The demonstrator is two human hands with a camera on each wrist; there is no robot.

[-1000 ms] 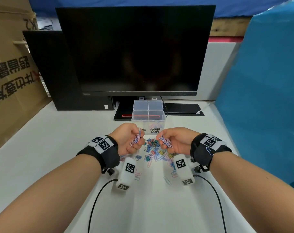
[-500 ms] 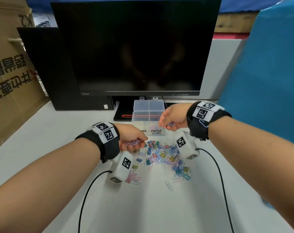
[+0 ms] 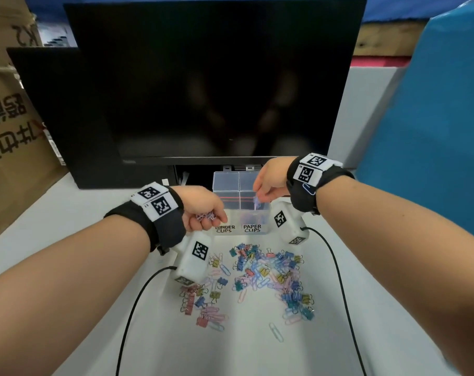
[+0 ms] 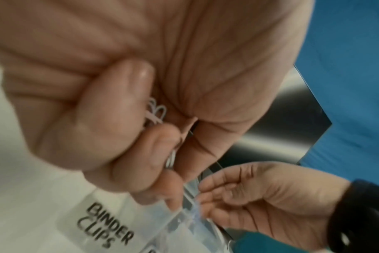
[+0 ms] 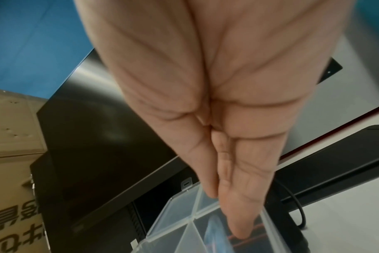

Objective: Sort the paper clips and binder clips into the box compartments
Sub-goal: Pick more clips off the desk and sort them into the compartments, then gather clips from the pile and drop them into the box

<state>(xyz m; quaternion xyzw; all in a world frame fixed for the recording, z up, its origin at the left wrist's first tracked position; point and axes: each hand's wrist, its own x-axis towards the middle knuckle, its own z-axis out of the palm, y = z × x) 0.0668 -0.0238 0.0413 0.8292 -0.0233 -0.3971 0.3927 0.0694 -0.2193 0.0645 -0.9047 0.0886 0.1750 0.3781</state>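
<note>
A clear divided box (image 3: pixel 227 183) stands in front of the monitor, its front labelled BINDER CLIPS (image 3: pixel 225 228) and PAPER CLIPS (image 3: pixel 252 228). My right hand (image 3: pixel 265 189) hangs over the right front compartment with its fingers (image 5: pixel 234 214) straight and pointing down. Blurred paper clips (image 3: pixel 256 204) drop from it into the box. My left hand (image 3: pixel 206 218) is just left of the box front and grips a bunch of pastel paper clips (image 4: pixel 155 111) in curled fingers. A mixed pile of coloured paper clips and binder clips (image 3: pixel 260 278) lies on the white table nearer me.
A large dark monitor (image 3: pixel 214 77) rises right behind the box, with a black computer case (image 3: pixel 54 118) and a cardboard carton (image 3: pixel 8 131) to the left. A blue cover (image 3: pixel 434 131) fills the right side. Two black cables (image 3: pixel 133 308) trail from the wrist cameras.
My right hand has risen from the pile, moved forward over the box and let its clips go. My left hand has moved forward to the box front, still gripping its bunch.
</note>
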